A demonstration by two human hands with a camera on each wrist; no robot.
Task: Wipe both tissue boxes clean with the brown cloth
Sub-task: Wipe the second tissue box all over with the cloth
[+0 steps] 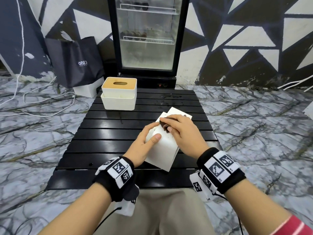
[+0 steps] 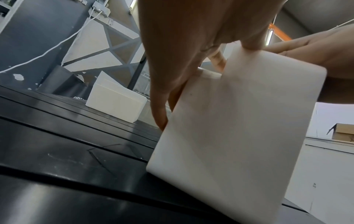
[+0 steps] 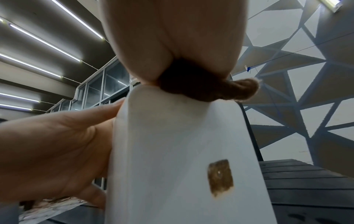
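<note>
A white tissue box (image 1: 163, 150) is tipped up on the black slatted table (image 1: 105, 133) near the middle. My left hand (image 1: 147, 141) grips its left side, thumb on the upper face (image 2: 239, 121). My right hand (image 1: 183, 131) holds the bunched brown cloth (image 1: 165, 127) and presses it against the box's upper end (image 3: 206, 89). A brown square stain (image 3: 220, 177) shows on the box's white face. The second tissue box (image 1: 118, 94), white with a tan slotted lid, stands upright at the table's far left (image 2: 114, 103).
A glass-door fridge (image 1: 149, 36) stands right behind the table. A black paper bag (image 1: 76, 61) and a white box sit on the marble floor at the back left, with white cables trailing. Dark wet marks lie on the table's far right slats (image 1: 171, 100).
</note>
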